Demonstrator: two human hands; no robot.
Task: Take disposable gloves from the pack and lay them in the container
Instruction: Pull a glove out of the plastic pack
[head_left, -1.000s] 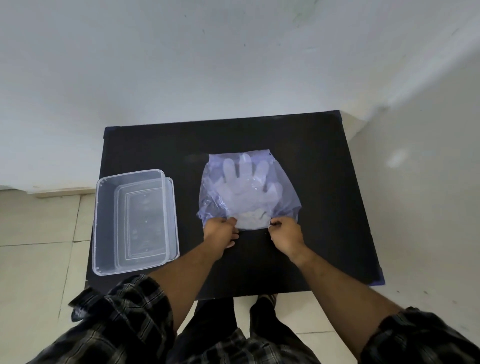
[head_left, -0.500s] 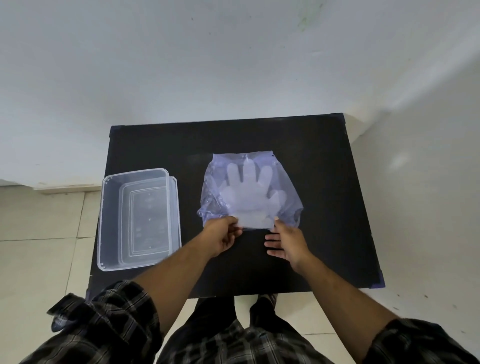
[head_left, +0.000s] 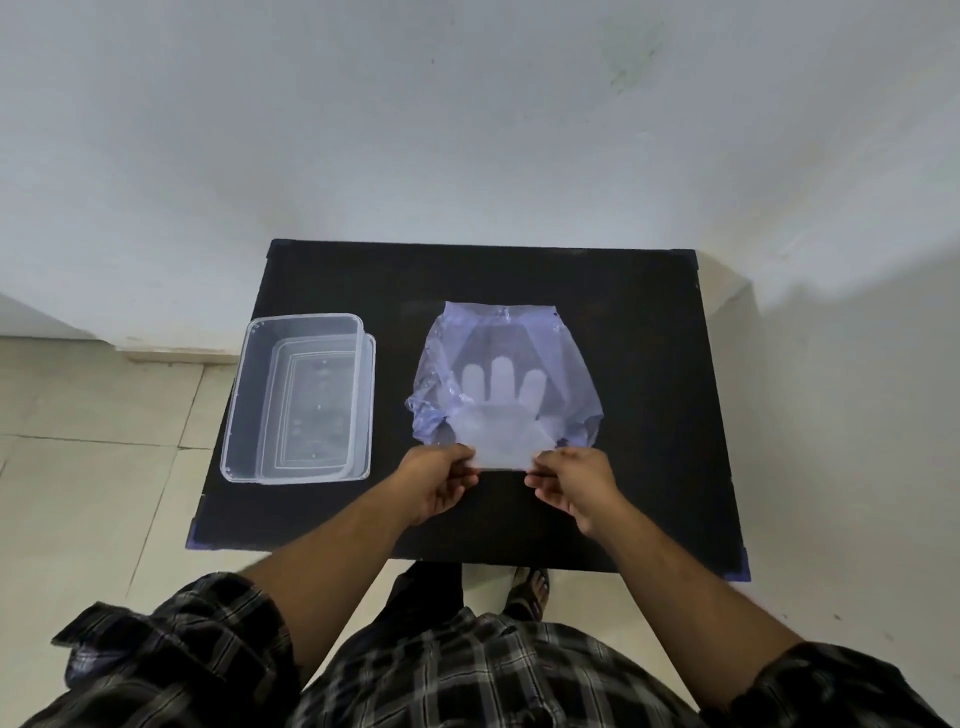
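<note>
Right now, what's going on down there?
Left hand and right hand pinching glove cuff, half out of pack. Container empty, left. Nothing blocking.

Table (head_left: 649, 338): black
Pack (head_left: 566, 364): translucent violet
Glove (head_left: 501, 415): milky white
Container (head_left: 249, 395): clear
Sleeve (head_left: 197, 654): dark plaid

On the one black table (head_left: 649, 322) lie one clear container (head_left: 298, 397) and, to its right, one bluish glove pack (head_left: 504, 374). Two hands, the left hand (head_left: 434, 483) and the right hand (head_left: 574, 486), are near the pack.
</note>
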